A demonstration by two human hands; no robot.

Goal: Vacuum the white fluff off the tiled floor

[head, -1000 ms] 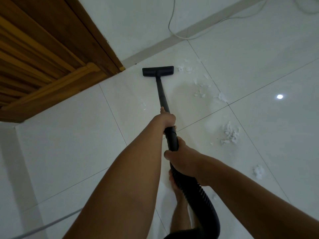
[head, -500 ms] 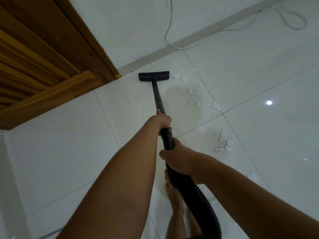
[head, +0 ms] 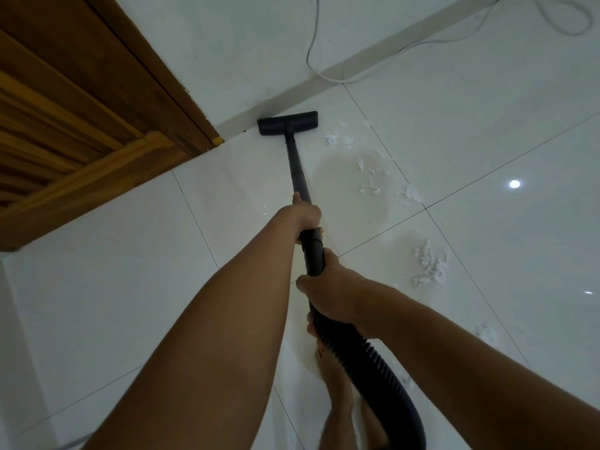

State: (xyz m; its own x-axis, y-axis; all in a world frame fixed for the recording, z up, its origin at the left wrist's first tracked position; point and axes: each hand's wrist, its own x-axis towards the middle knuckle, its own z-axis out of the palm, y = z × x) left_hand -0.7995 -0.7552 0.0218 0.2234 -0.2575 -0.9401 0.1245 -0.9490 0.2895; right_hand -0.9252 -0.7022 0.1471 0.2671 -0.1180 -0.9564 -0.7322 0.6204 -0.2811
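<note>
White fluff clumps (head: 428,266) lie on glossy white tiled floor (head: 130,254), right of flat black vacuum head (head: 287,122) | left hand (head: 305,219), right hand (head: 328,290): fingers clamped round black wand (head: 298,170) | step: apparently mid-sweep; next probably calls for swinging head rightward onto clumps.

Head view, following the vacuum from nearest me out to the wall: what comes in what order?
Ribbed hose → right hand → left hand → wand → floor head → skirting board.
</note>
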